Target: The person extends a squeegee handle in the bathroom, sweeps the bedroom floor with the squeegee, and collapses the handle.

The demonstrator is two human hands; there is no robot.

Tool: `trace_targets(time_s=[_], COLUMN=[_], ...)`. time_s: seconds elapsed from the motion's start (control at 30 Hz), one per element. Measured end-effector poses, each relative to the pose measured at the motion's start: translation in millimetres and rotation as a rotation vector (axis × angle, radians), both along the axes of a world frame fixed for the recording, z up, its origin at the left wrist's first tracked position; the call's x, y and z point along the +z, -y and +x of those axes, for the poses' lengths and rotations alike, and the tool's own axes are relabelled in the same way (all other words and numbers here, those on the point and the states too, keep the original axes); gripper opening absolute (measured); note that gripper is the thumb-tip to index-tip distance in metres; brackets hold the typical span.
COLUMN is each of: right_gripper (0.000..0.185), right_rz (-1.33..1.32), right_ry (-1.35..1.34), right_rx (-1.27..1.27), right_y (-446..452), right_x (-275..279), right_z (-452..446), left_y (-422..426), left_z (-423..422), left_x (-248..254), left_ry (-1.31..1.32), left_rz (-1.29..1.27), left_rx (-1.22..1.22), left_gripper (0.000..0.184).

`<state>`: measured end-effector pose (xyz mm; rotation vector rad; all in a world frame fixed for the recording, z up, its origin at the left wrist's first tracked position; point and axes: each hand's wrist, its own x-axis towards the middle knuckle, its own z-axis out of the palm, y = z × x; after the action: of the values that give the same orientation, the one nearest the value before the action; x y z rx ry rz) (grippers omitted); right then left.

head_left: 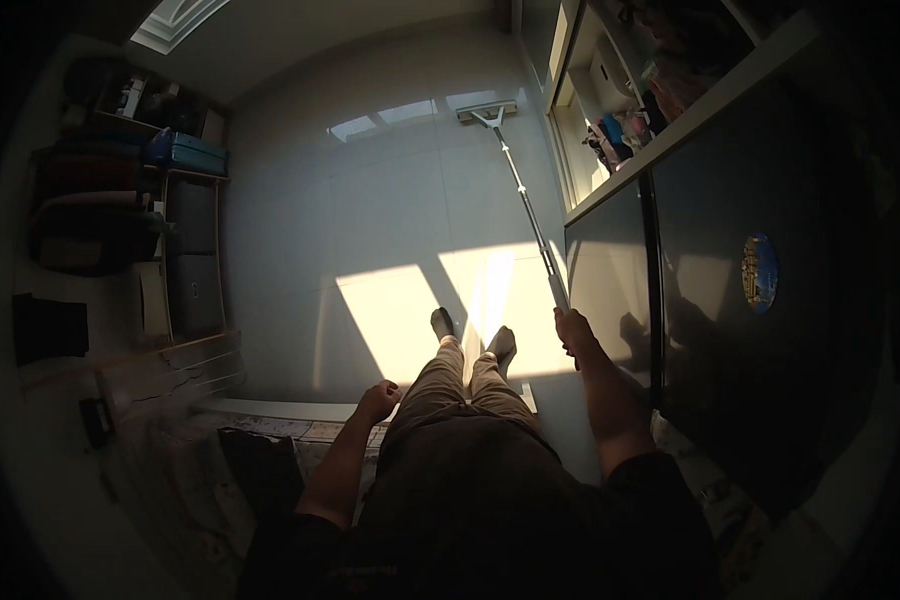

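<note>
A flat mop with a long pole stretches away from me over the pale floor. Its wide head lies on the floor at the far side, near the foot of the shelving. My right hand is wrapped round the near end of the pole. Beside my left thigh hangs my left hand, its fingers curled in and nothing visible in them. The sunlit floor lies around my feet, which are in dark socks.
On the right stand an open shelf with assorted items and a dark cabinet door bearing an oval sticker. Shelving with grey drawers and a blue box lines the left. Behind me is a raised floor edge.
</note>
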<state>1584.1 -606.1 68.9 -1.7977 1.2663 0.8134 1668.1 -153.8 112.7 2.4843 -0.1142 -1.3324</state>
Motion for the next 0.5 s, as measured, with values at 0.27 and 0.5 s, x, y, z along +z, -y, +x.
trace_targets(time_s=[0.27,0.5], right_gripper=[0.064,0.064], right_rz=[-0.019,0.017], right_ry=[-0.291,-0.216], right_rx=[0.223,0.196], right_y=[-103,-78], right_x=[12,13], right_z=[-392,-463], left_y=[11,1], left_z=[2,10], left_x=[-24,-17], left_ry=[-0.094,-0.056], left_rz=[-0.071,-0.176], left_rx=[0.008,0.064], left_gripper=[0.041,0.044])
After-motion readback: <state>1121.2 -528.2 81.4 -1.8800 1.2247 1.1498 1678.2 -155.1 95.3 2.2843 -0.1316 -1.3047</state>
